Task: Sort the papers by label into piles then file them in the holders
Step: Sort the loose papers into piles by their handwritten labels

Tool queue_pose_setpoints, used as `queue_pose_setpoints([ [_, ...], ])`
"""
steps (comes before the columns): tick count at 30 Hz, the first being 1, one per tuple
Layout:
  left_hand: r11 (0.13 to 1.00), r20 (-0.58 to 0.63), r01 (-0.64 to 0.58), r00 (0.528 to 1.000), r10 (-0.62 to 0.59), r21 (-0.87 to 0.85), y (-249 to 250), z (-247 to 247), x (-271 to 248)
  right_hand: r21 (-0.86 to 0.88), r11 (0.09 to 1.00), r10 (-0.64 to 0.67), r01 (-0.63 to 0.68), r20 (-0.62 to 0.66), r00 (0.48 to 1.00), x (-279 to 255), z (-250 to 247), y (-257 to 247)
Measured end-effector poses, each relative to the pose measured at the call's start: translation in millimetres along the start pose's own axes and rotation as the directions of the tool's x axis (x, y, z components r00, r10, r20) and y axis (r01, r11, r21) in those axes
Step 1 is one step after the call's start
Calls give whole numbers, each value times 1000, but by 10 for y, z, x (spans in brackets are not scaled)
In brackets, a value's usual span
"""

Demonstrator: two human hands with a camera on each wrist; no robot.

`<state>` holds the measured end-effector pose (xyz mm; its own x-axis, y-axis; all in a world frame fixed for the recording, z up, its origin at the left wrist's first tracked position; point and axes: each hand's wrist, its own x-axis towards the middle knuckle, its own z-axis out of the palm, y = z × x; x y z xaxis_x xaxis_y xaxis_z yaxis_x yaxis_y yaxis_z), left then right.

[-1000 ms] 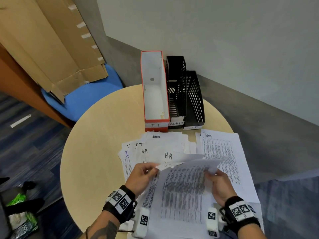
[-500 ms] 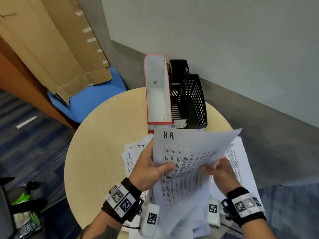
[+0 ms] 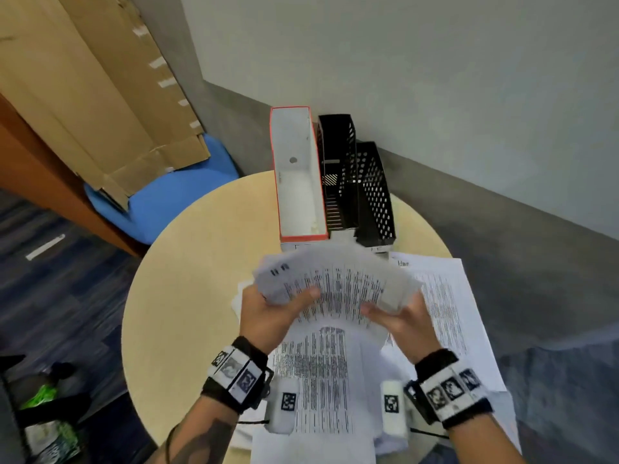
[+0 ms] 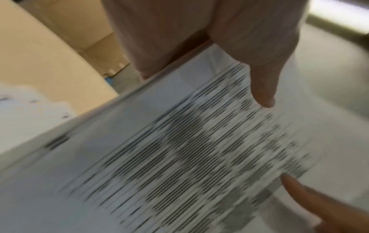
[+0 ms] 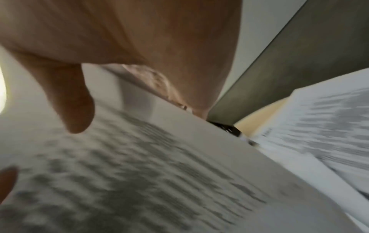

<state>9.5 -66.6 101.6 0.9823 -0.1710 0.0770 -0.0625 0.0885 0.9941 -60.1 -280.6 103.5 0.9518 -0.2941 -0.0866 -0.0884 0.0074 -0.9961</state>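
Both hands hold one printed sheet (image 3: 335, 283) lifted above the round table, its hand-written label blurred at the top left corner. My left hand (image 3: 274, 313) grips its left edge, thumb on top. My right hand (image 3: 398, 319) grips the right edge. The same sheet (image 4: 179, 157) fills the left wrist view, and in the right wrist view the sheet (image 5: 139, 173) lies under my thumb. More printed papers (image 3: 318, 380) lie below the hands. A pile labelled Admin (image 3: 442, 296) lies to the right. Three holders stand behind: a red-edged white one (image 3: 298, 175) and two black ones (image 3: 338, 169) (image 3: 375, 195).
The round wooden table (image 3: 187, 296) stands in a corner by a grey wall. A blue chair (image 3: 167, 195) with flattened cardboard (image 3: 83, 95) leaning on it is at the back left. A bag with green contents (image 3: 43, 413) lies on the floor at the lower left.
The sheet labelled H.R was pulled from the spread papers, lifted up, and now has swung lower and flatter toward the left, blurred in motion, with both hands still on it.
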Motion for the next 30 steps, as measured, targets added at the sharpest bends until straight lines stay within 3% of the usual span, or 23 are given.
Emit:
queue_pose_setpoints([
  [2,996,-15,67,998,-66,64,-85,42,28,-36,998,55,-61,-146,988,15,95,137],
  [5,997,-29,-28,999,30,68,-23,36,31,86,993,106,-82,-337,935,30,120,122],
  [8,997,-8,-36,999,36,70,-95,-57,30,116,993,40,-7,-288,957,37,54,151],
  [12,979,-70,91,994,-79,182,-374,-37,80,50,993,114,-104,-287,951,98,119,327],
  [17,991,-81,92,993,-84,97,-358,34,131,52,998,49,-36,-281,959,130,129,203],
  [22,951,-76,221,975,-209,215,-733,25,102,11,972,229,-233,-229,946,174,217,433],
  [27,919,-264,232,953,-149,319,-733,-462,291,-110,983,142,-150,-78,987,323,148,489],
  [30,841,-413,352,894,-172,411,-755,-1175,405,-362,891,282,-276,-37,959,328,73,756],
])
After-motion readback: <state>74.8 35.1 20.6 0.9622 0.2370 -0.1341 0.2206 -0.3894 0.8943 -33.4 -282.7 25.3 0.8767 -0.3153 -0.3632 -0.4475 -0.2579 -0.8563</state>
